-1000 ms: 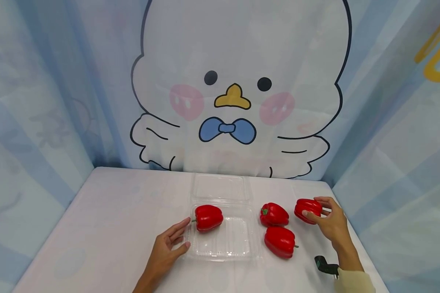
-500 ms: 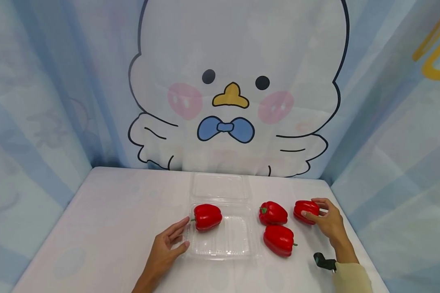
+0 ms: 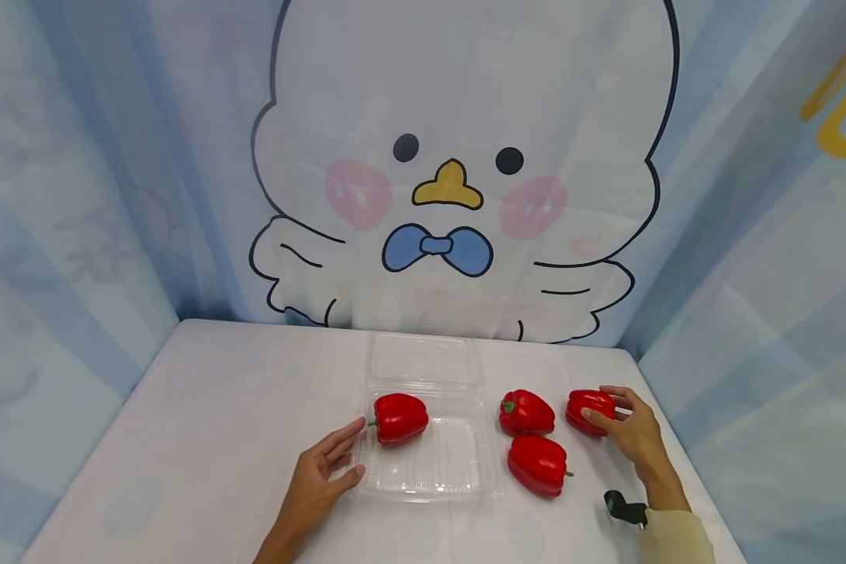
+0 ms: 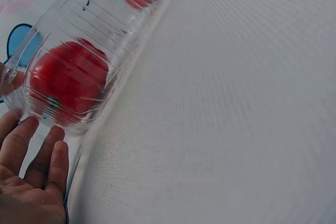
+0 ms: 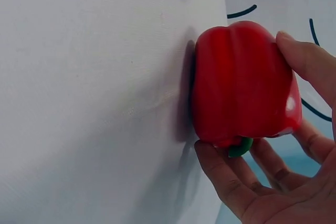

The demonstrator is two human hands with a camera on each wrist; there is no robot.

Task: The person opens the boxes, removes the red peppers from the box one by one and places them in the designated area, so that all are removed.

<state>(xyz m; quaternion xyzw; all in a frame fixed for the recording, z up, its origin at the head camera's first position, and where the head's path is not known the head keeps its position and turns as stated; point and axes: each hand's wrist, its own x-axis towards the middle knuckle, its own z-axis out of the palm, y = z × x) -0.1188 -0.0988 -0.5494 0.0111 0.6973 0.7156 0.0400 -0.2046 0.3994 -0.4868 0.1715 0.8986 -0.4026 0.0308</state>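
In the head view my right hand (image 3: 634,428) holds a red bell pepper (image 3: 587,413) at the table's right side. The right wrist view has the thumb on one side of this pepper (image 5: 241,80) and fingertips near its green stem; its shadow falls on the table beside it. My left hand (image 3: 319,479) rests its outstretched fingers against the left edge of a clear plastic clamshell box (image 3: 458,458). Inside that box, at its left, lies another bell pepper (image 3: 400,419). Through the clear wall in the left wrist view, the pepper (image 4: 68,80) appears just beyond the fingertips (image 4: 58,135).
Between the box and my right hand lie two more red bell peppers, one farther back (image 3: 526,413) and one nearer (image 3: 538,466). The box's raised lid (image 3: 425,360) is toward the back curtain (image 3: 437,305). Curtains also flank the white table (image 3: 218,407).
My right hand and its bell pepper have come slightly lower in the head view. The left hand, the box and the other peppers have stayed in place.
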